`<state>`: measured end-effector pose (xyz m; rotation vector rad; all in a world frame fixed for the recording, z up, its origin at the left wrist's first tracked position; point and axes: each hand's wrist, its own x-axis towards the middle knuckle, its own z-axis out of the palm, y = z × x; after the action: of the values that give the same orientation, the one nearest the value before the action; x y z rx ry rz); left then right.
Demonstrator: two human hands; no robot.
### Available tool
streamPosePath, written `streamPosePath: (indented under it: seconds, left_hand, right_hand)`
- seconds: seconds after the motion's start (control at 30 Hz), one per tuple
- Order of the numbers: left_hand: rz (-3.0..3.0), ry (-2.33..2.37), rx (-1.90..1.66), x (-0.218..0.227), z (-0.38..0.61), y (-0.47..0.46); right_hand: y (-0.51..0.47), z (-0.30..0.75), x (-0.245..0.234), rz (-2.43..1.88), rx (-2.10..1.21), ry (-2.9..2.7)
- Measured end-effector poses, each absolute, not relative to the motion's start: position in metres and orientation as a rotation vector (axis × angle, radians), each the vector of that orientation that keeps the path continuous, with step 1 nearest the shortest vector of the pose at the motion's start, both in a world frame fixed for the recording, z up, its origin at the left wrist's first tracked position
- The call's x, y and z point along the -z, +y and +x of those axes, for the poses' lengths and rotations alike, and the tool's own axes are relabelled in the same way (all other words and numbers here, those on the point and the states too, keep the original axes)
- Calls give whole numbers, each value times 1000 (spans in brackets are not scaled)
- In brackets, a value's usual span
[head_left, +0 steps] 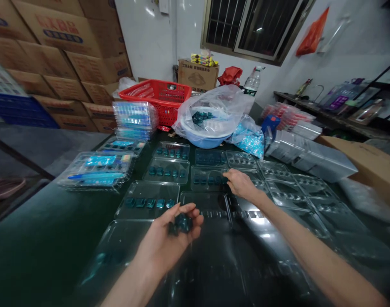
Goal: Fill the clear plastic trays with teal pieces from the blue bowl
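Note:
My left hand (178, 224) is palm up with its fingers curled round several dark teal, glassy pieces (183, 222). Farther out, my right hand (240, 183) is closed in a pinch at the right end of a clear plastic tray (199, 171). Whatever its fingertips grip is hidden. A row of teal pieces (211, 181) sits in that tray's slots. To the left, another clear tray (131, 190) carries a row of square teal pieces (150, 203). Two more filled trays stand behind it. Nearer me, a clear tray (185, 198) lies between my hands, its slots showing no teal pieces.
More clear trays (284, 192) spread to the right. A blue basin (203, 140) with plastic film stands behind, beside a red basket (156, 87). Packed sets (97, 170) and a stack of packs (135, 119) are at left. Tray stacks (307, 153) lie at right.

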<state>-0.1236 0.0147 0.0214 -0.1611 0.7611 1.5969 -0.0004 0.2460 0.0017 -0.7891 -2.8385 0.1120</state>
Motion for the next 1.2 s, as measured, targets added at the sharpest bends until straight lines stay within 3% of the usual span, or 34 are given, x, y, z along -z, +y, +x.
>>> streamPosePath:
  seconds: [0.1,0.23,0.33,0.5,0.73,1.0,1.2]
  left_hand:
    - [-163,755,-1645,-20,-122,12]
    - [-154,737,-1699,-18,-117,10]
    - [-155,739,-1747,-21,-110,10]
    - [-179,773,-1759,-25,-99,6]
    - [122,959,-1662,-21,-99,-7]
    - [639,1529,-1582,-11,-101,-14]
    - [914,1735,-1427,-22,-101,-17]
  right_hand:
    - [207,4,-23,-770,-135,-2744]
    - [132,4,-46,-450,-597,-2612]
    - [93,-1,-48,-415,-703,-2625]
    - [85,-5,-40,-442,-765,-2643]
    - [89,5,-34,-647,-1220,-2368]
    - [81,6,-22,-682,-944,-2436]
    - [83,8,-23,-635,-1212,-2413]
